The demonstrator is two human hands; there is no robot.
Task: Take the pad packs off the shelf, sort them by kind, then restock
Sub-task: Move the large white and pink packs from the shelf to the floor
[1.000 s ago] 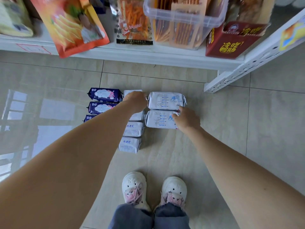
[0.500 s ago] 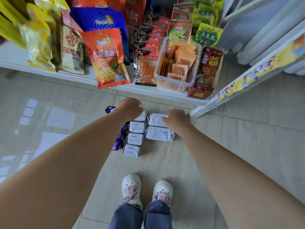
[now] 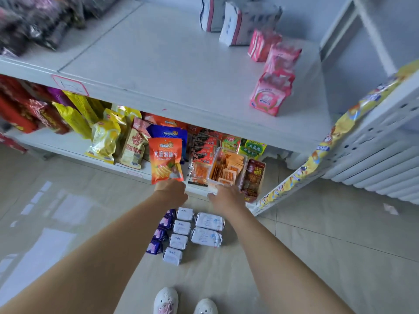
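Both hands reach forward above the floor, in front of the lower shelf's edge. The left hand (image 3: 171, 193) is seen from the back, knuckles toward the camera, so its fingers are hidden and I cannot tell how its grip is set; nothing shows in it. The right hand (image 3: 227, 197) is also back-on, its thumb sticking out to the side and its fingers loosely extended, holding nothing.

On the floor (image 3: 317, 257) below the hands lie the sorted pad packs in three columns: dark purple packs (image 3: 161, 234) partly hidden behind the left forearm, four small white packs (image 3: 179, 234) in the middle, and two larger white packs (image 3: 208, 228) on the right, the columns just beside one another.

On the upper shelf (image 3: 170, 64) stand three pink packs (image 3: 271, 91) in a row near its right end, motion-blurred, with two white packs (image 3: 238, 23) behind them, print unreadable. The far left of that shelf holds dark blurred bags.

The lower shelf carries snack bags, an orange chip bag (image 3: 166, 163) and a clear tub (image 3: 227, 169) of sachets. Two white shoes (image 3: 186, 302) are cut off at the bottom edge.
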